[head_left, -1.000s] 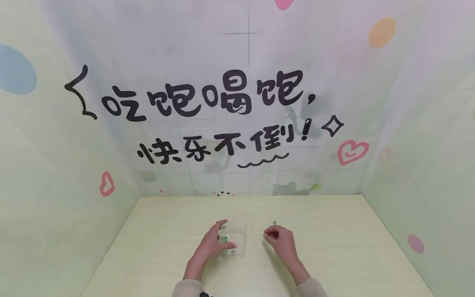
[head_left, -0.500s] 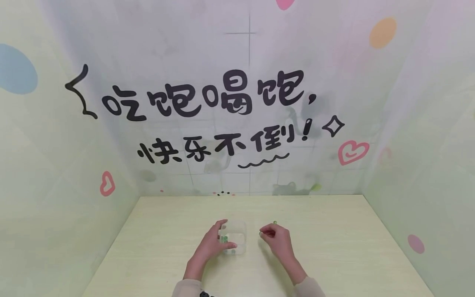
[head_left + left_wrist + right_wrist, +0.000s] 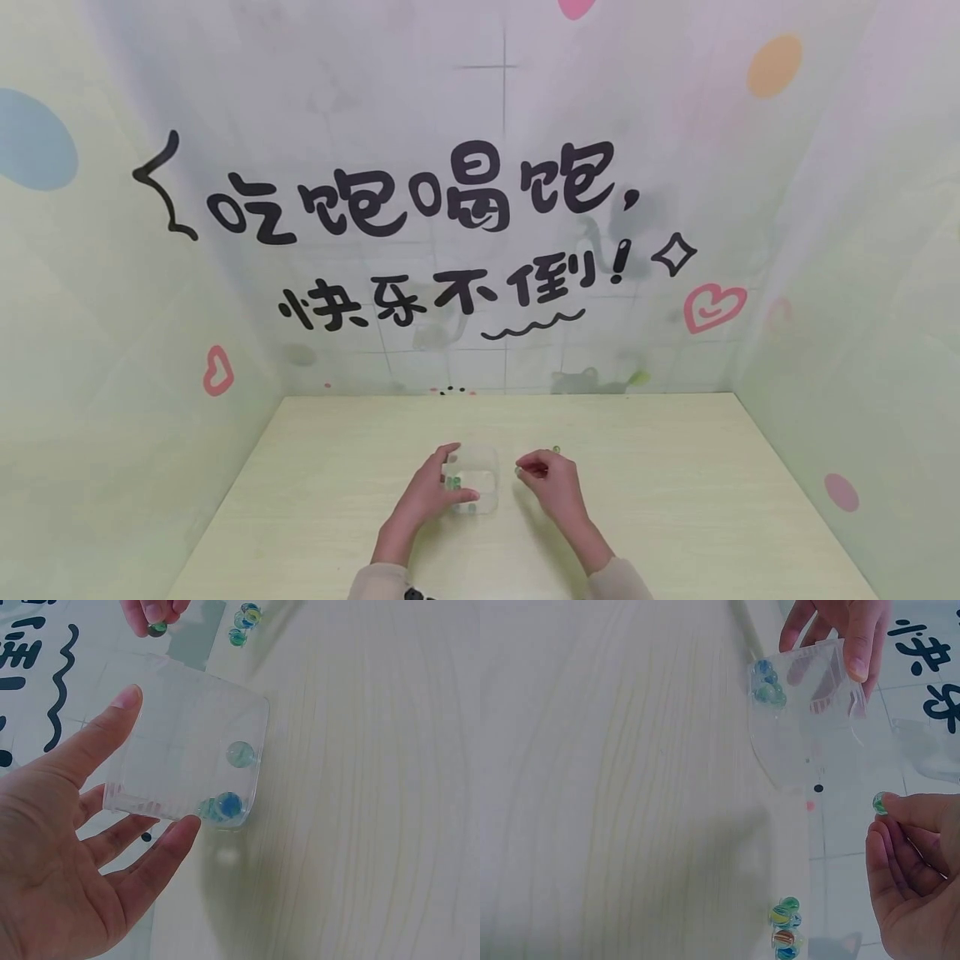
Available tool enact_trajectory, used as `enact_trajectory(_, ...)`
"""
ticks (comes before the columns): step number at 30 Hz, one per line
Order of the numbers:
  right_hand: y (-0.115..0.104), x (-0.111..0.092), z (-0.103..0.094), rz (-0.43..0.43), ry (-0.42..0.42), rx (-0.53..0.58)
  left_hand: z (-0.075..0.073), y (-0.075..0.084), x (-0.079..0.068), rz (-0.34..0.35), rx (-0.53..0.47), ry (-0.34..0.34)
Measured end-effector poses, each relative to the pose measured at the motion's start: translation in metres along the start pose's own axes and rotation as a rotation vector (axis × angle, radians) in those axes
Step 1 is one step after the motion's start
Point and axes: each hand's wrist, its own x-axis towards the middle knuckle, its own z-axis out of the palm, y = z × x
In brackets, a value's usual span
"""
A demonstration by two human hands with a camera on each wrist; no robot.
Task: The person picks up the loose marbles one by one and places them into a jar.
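Observation:
My left hand (image 3: 426,493) holds a clear plastic box (image 3: 487,482) from its left side, thumb on one side and fingers on the other. Several glass marbles (image 3: 765,691) lie gathered in the box, blue and green in the wrist views. To the right of the box, my right hand (image 3: 558,485) pinches a green glass marble (image 3: 880,802) between thumb and fingertips. That marble is above the table and apart from the box. A loose cluster of marbles (image 3: 784,935) rests on the table near the right hand, mostly hidden behind it in the head view.
The pale wooden table (image 3: 322,483) is bounded at the back by a printed wall cloth (image 3: 495,350) with dark lettering. Similar cloth stands at both sides. A small dark object (image 3: 414,594) shows near the left sleeve.
My right hand has moved left toward the box with the marble pinched in its fingers. The left hand and the box have stayed in place.

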Motion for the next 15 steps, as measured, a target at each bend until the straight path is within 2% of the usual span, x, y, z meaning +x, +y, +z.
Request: enact_trajectory(15,-0.005,-0.001,0.016,-0.028,-0.049,-0.003,0.001,-0.003,0.0,0.014,0.0,0.006)
